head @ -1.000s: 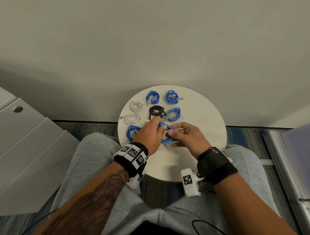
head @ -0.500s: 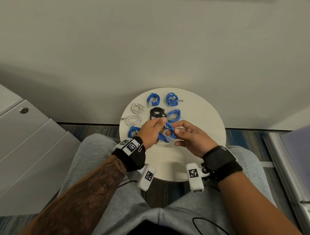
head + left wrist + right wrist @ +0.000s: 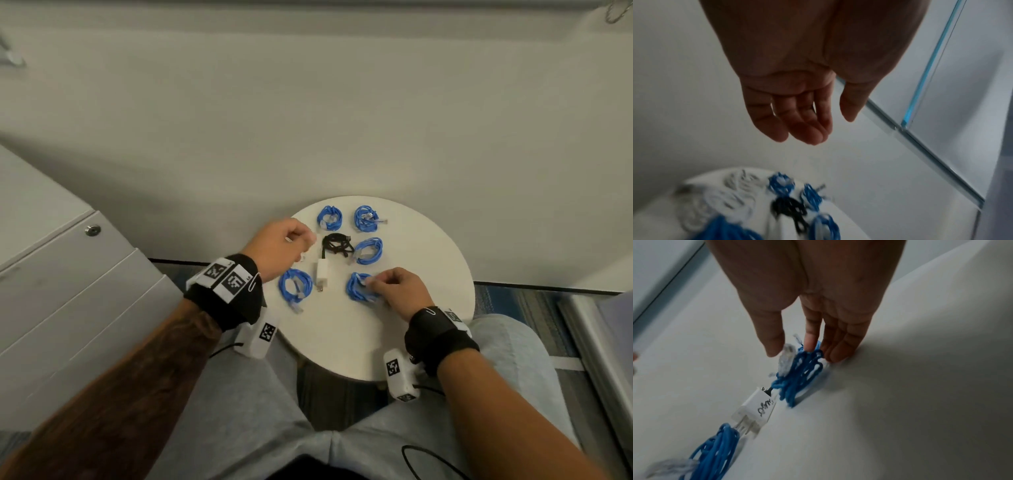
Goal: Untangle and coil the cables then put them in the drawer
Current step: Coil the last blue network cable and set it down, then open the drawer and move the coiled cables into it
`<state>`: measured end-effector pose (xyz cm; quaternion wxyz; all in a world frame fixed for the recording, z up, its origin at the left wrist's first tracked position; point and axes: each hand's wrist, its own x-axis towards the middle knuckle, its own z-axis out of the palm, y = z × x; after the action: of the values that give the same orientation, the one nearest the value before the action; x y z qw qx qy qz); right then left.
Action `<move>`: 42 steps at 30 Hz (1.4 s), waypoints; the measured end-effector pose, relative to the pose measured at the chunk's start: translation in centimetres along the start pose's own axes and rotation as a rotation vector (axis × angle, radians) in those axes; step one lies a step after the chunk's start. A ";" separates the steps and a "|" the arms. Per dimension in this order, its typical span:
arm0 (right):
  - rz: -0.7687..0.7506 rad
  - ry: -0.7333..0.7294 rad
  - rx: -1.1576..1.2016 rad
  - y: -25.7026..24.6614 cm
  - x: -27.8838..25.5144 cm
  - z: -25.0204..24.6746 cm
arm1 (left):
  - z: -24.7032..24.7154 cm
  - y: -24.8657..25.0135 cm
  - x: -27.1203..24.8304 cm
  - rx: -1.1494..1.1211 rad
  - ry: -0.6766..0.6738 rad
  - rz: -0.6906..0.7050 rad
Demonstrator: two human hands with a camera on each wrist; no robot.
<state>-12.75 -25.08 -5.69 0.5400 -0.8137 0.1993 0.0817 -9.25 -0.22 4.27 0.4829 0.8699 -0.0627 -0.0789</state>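
Apparently most cables lie coiled on the table [image 3: 428,308]; right hand [image 3: 400,291] pinches a blue coil [image 3: 358,291]; left hand [image 3: 277,245] hangs loose, empty; the drawer step remains.

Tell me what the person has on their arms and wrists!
Both wrists wear wide black bands. The left wrist band carries white blocks with black square codes; the right wrist band has a silver paperclip. A small white camera box hangs under each. The left forearm has a dark tattoo.
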 end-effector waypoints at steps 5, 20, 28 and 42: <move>-0.259 0.217 -0.131 -0.4 -2.2 -0.3 | -9.4 -3.6 -3.9 -0.094 0.217 -0.065; -0.623 -0.780 -0.905 -2.3 -11.5 15.5 | -26.9 -20.5 -26.3 -0.259 1.727 -0.477; -0.380 -0.820 -1.055 2.7 -10.2 17.8 | -27.6 -23.5 -28.7 -0.483 1.564 -0.677; -0.438 -0.854 -1.156 4.0 -8.8 18.4 | -29.1 -24.9 -28.4 -0.454 1.580 -0.666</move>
<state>-20.82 -7.53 -13.42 0.0610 -0.8862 -0.2684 0.3727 -30.53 42.28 0.51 0.4977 0.5265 0.5628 0.3978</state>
